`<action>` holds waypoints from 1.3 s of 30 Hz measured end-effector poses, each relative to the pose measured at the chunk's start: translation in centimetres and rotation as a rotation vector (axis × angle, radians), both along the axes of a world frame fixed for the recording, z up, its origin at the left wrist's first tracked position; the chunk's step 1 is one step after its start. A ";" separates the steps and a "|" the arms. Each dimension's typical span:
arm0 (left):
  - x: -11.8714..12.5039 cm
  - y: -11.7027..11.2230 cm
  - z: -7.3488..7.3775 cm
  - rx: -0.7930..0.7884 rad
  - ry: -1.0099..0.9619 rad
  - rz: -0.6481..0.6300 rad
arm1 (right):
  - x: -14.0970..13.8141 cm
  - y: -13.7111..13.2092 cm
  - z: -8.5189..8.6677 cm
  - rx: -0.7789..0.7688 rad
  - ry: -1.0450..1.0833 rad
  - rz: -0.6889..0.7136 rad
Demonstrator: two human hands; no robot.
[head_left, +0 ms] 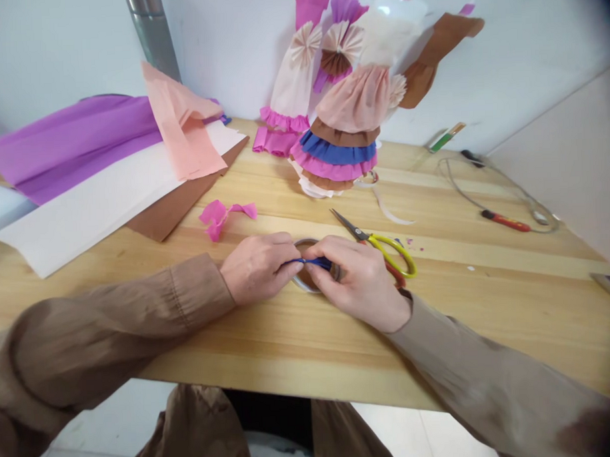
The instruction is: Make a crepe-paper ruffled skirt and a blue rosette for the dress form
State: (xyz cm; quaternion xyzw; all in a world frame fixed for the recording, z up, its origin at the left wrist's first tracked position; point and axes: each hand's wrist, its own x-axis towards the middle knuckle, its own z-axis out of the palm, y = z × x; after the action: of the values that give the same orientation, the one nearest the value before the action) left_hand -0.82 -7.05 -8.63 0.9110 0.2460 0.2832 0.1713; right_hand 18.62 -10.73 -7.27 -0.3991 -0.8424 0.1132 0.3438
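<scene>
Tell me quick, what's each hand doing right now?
Left hand: closed, pinching the thin blue piece.
Right hand: closed, pinching the same blue piece.

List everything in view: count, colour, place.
Table: one, tan, centre.
Ring: one, greyish, front.
Blue strip: one, blue, over ring.
Scissors: one, yellow and red, right of ring.
Scrap: one, pink, left of ring.
Sheets: several, purple, white, brown, peach, left.
Bottle: one, grey, back.
Dress form: one, multicoloured, back.
Dresses: three, multicoloured, back.
Folded paper: one, magenta, back.
Ribbon: one, white, behind scissors.
Stick: one, green, back right.
Corded tool: one, red, right.
Floor: one, white, below.
Trousers: one, brown, below.
Sleeves: two, brown, arms.
Left hand: one, bare, pinching strip.
Right hand: one, bare, pinching strip.
</scene>
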 end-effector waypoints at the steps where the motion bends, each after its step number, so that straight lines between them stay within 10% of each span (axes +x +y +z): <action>1: 0.0 0.0 0.1 -0.013 -0.006 0.003 | 0.0 0.1 0.0 -0.018 0.015 -0.010; 8: -0.2 0.2 0.4 -0.125 -0.157 -0.014 | -0.1 0.5 -0.1 -0.337 0.274 -0.209; 14: -0.1 0.7 -0.2 -0.530 -0.375 0.055 | -0.3 0.8 -0.1 -0.567 0.561 -0.231; 24: 0.3 1.2 0.6 -0.718 -0.234 -0.066 | -0.4 0.7 -0.4 -0.766 0.790 -0.172; 39: 0.1 1.1 1.7 -1.264 -0.491 0.158 | 0.3 0.6 -0.2 0.272 0.101 -0.061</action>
State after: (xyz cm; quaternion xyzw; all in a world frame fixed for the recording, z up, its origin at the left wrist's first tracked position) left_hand -0.72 -6.00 -6.97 0.5247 0.3837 0.2953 0.7002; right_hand 18.97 -10.14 -7.46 -0.3681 -0.8190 0.0073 0.4400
